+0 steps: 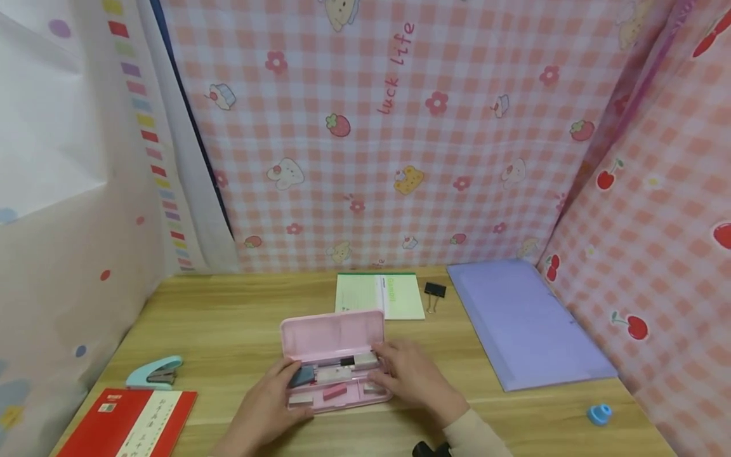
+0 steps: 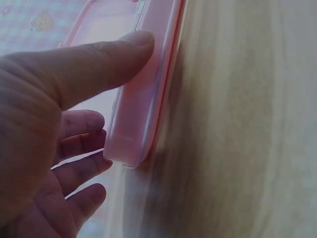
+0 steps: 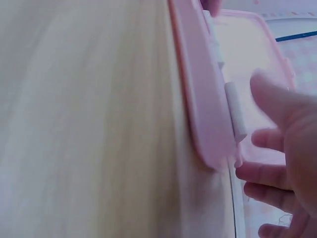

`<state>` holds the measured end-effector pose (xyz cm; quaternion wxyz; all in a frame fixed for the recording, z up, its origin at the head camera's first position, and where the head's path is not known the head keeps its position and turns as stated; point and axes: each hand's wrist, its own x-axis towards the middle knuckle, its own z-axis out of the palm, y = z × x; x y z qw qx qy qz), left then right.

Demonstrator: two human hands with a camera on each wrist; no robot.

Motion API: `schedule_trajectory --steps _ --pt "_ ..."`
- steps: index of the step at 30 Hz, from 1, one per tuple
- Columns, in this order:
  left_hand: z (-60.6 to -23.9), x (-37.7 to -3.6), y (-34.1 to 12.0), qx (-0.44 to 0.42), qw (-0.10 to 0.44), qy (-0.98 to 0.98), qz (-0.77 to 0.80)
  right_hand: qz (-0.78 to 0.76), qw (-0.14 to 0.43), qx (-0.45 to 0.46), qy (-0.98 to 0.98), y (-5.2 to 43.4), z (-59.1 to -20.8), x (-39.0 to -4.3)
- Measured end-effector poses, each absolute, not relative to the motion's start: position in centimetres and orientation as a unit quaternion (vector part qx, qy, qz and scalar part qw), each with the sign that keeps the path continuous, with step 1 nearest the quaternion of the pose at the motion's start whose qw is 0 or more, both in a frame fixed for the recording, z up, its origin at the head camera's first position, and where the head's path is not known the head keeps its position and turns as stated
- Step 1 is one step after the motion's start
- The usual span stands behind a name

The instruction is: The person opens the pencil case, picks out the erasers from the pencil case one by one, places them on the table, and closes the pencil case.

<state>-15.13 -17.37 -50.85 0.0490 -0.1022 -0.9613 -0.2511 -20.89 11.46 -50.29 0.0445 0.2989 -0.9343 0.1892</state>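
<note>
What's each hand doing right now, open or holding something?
Left hand: holds the left end of the open pink pencil case, thumb on its edge.
Right hand: open, fingers resting on the case's right end.

Your two bare hands
Your right hand (image 1: 414, 377) wears a beige sleeve (image 1: 474, 435); your left hand (image 1: 265, 406) shows none.
</note>
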Motion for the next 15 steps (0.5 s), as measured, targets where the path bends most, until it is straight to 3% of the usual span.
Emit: schedule_trajectory --steps 5,15 --pt "-51.1 -15.3 -17.4 -0.098 0.058 -0.960 -0.256 0.200 0.086 0.292 -0.931 11.2 -49.6 -21.8" --pt "-51.7 -15.5 -17.8 -0.090 0.064 -0.960 -0.259 0.213 0.065 0.302 -0.927 10.1 -50.6 -22.0"
